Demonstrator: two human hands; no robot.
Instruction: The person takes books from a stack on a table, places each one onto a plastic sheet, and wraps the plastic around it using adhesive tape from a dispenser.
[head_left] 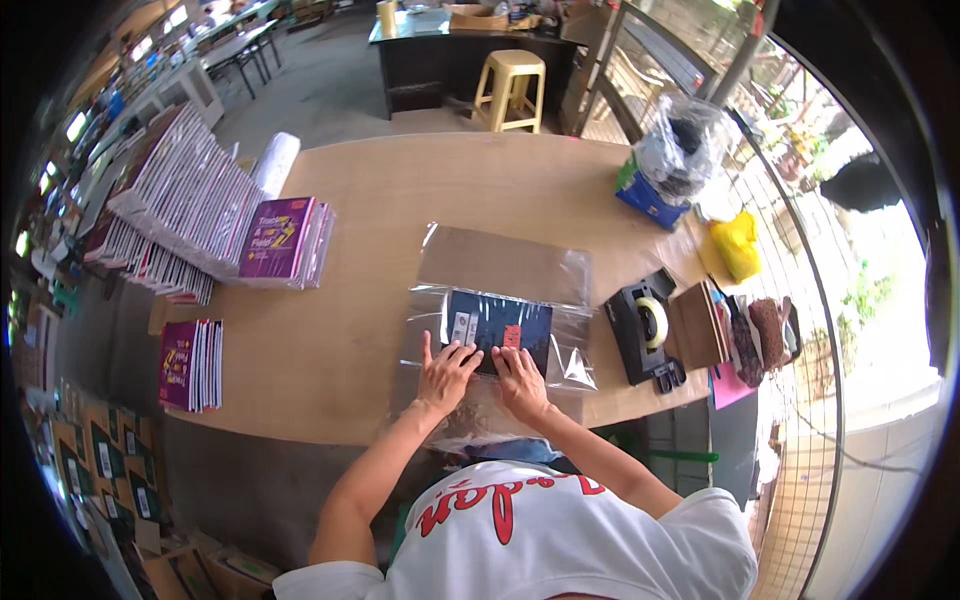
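In front of me on the table lies a dark blue book (532, 322) with a white label and an orange-red patch, covered by clear plastic film. My left hand (449, 377) rests on the plastic at the book's near left corner, fingers stretched out. Beside it, my right hand (521, 382) presses flat on the near edge, fingertips close to the orange-red patch. Beyond the book, a clear plastic sheet (480, 262) stretches over the tabletop. More plastic hangs toward my lap.
A black tape dispenser (636, 330) stands right of the plastic, next to brown cardboard pieces (698, 325). Purple books (275, 240) are stacked at the left, with a smaller stack (190, 365) nearer. A plastic-lined bag (660, 180) and yellow bundle (736, 246) sit far right.
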